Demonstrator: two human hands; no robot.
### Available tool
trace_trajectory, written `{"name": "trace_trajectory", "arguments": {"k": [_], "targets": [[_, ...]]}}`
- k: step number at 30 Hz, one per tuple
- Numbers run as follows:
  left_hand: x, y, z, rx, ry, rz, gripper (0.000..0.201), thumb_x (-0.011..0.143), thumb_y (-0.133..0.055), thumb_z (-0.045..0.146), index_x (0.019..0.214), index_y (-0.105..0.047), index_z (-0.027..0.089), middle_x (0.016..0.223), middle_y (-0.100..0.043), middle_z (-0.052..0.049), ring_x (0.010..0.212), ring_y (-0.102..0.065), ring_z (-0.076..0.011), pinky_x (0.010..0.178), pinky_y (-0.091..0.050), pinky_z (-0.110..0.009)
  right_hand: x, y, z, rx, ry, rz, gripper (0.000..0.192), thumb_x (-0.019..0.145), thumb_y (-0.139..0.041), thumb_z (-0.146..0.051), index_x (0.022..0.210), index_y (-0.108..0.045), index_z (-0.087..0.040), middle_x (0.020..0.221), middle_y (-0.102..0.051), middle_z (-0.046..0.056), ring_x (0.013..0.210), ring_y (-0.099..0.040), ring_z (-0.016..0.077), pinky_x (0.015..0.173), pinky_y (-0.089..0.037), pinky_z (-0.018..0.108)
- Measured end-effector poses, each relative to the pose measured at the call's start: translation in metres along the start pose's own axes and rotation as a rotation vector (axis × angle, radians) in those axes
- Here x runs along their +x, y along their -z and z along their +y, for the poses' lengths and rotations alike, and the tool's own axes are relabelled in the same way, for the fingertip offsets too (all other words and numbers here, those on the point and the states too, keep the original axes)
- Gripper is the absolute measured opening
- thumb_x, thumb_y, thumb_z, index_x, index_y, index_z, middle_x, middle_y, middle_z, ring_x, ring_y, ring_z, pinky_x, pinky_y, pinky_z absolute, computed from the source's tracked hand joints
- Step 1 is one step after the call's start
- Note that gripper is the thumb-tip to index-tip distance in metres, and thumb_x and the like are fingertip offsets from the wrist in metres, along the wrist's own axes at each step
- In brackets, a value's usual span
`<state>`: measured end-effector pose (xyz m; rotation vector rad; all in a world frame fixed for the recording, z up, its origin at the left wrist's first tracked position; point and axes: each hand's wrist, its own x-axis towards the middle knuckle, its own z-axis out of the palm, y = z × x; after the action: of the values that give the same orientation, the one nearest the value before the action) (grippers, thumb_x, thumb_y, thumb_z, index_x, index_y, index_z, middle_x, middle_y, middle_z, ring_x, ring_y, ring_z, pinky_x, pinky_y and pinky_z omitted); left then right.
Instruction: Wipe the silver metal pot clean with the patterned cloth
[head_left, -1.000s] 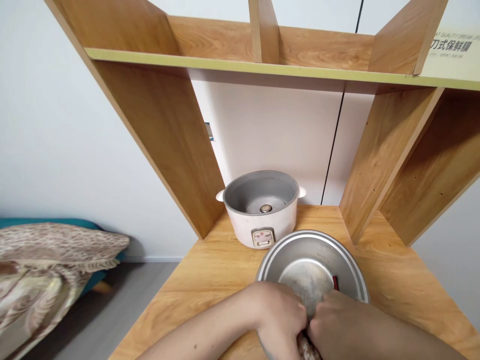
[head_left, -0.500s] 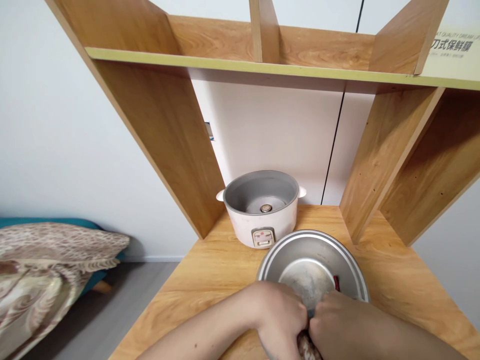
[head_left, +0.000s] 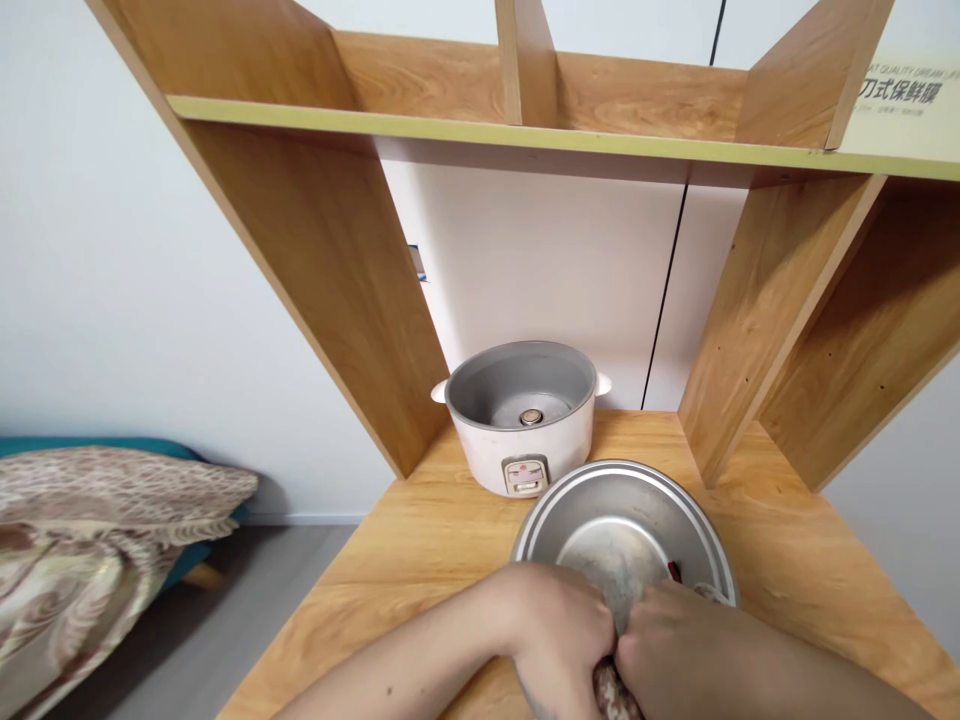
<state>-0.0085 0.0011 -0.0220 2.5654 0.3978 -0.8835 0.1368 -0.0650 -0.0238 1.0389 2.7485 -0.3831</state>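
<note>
A wide metal bowl (head_left: 637,500) stands on the wooden table (head_left: 420,560) in front of me. My left hand (head_left: 562,630) and my right hand (head_left: 675,640) press together over its near rim, both closed around a brownish, mottled thing (head_left: 616,698) at the bottom edge of the view, mostly hidden. A small red bit (head_left: 673,571) shows inside the bowl by my right hand. Behind the bowl sits a white rice cooker body (head_left: 525,415), lidless, with its grey inside bare.
A wooden shelf unit rises over the table, with slanted side panels (head_left: 337,290) left and right and a shelf board (head_left: 525,135) overhead. A patterned blanket (head_left: 97,520) lies on a teal seat at lower left. A box with printed characters (head_left: 900,100) rests at upper right.
Almost nothing differs. My hands have shifted very slightly over the bowl's near rim, still closed together on the same thing.
</note>
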Motion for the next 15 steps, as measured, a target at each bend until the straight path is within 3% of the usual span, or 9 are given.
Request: {"name": "trace_trajectory", "arguments": {"k": [4, 13, 15], "targets": [[-0.001, 0.003, 0.002, -0.002, 0.001, 0.011, 0.043, 0.059, -0.068, 0.061, 0.067, -0.071, 0.019, 0.058, -0.067, -0.003, 0.043, -0.041, -0.0142, 0.05, -0.039, -0.029, -0.001, 0.006, -0.002, -0.086, -0.012, -0.09, 0.029, 0.085, -0.056, -0.033, 0.066, -0.073, -0.018, 0.063, -0.072, 0.0, 0.044, -0.049, 0.0121, 0.045, -0.025, 0.029], [-0.002, 0.001, 0.0, -0.057, 0.018, 0.042, 0.041, 0.055, -0.071, 0.06, 0.063, -0.071, 0.02, 0.061, -0.07, -0.005, 0.044, -0.045, -0.0154, 0.05, -0.04, -0.03, -0.005, 0.014, -0.004, 0.011, -0.027, -0.054, 0.032, 0.09, -0.051, -0.036, 0.076, -0.075, -0.02, 0.074, -0.075, 0.002, 0.052, -0.054, 0.0132, 0.046, -0.028, 0.028], [-0.002, 0.001, 0.0, -0.064, 0.015, 0.056, 0.04, 0.054, -0.072, 0.06, 0.062, -0.07, 0.02, 0.058, -0.068, -0.004, 0.043, -0.045, -0.0152, 0.05, -0.04, -0.03, -0.006, 0.014, -0.004, 0.063, -0.024, 0.004, 0.028, 0.087, -0.054, -0.034, 0.074, -0.074, -0.019, 0.071, -0.074, 0.002, 0.052, -0.054, 0.0128, 0.046, -0.027, 0.027]]}}
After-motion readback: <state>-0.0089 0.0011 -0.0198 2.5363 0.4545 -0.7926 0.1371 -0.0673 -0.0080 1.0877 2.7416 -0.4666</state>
